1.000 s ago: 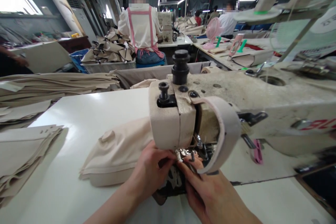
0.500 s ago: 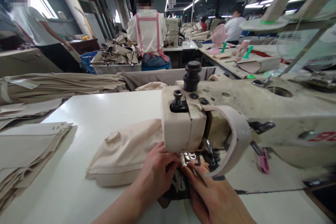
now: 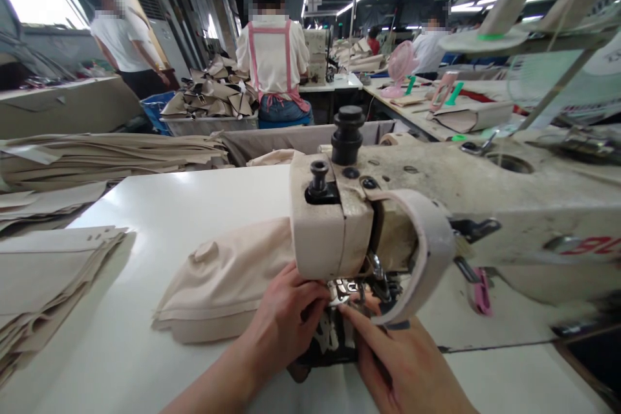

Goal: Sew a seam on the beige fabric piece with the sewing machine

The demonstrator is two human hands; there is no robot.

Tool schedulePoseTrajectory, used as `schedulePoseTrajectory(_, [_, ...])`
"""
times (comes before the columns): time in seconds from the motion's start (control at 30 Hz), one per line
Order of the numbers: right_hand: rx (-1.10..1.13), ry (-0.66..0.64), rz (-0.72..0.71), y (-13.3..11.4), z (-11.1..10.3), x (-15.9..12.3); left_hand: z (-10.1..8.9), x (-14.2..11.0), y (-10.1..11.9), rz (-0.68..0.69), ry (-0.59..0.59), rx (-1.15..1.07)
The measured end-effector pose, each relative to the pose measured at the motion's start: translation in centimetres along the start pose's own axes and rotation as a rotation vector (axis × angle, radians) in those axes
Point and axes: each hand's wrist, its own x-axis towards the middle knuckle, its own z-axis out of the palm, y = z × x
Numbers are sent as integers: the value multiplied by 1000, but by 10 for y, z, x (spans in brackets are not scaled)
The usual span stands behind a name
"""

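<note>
My left hand [image 3: 288, 310] is closed at the presser foot [image 3: 345, 288] of a sewing machine [image 3: 330, 239], its fingertips pinching the near edge of a beige fabric piece [image 3: 218, 278]. That piece is sewn into a rounded, puffed shape and lies flat to the left, partly behind the machine head. My right hand [image 3: 400, 356] comes in from the right, index finger stretched to the front of the presser foot and another finger behind it. Nothing shows in its grasp. The needle point and the fabric under the foot are hidden by fingers and machine parts.
Flat beige panels [image 3: 53, 272] are stacked at the left, with a longer pile [image 3: 111, 158] behind. A curved strap [image 3: 431, 252] hangs before the machine head. A pink clip [image 3: 481, 291] is at the right. One co-worker [image 3: 274, 58] sits ahead; another person [image 3: 126, 42] stands at far left.
My right index finger has drawn slightly away from the left fingertips. The left hand keeps its pinch. The view has shifted a little, and the person at far left appears farther right.
</note>
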Motion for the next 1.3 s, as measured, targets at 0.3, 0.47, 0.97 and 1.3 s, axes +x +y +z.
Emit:
schedulePoseTrajectory(0.3, [-35,11,17,5,1,-3,0,2,3,-9,11,-4])
schedulePoseTrajectory(0.47, [-26,-2,32,5,1,-3,-1,4,7,2,59,37])
schedulePoseTrajectory(0.97, [-62,-65,42,5,4,-1,5,-2,-2,-70,-15,25])
schedulePoseTrajectory(1.3, [7,-36,58,8,1,-2,-10,8,9,-130,-176,-13])
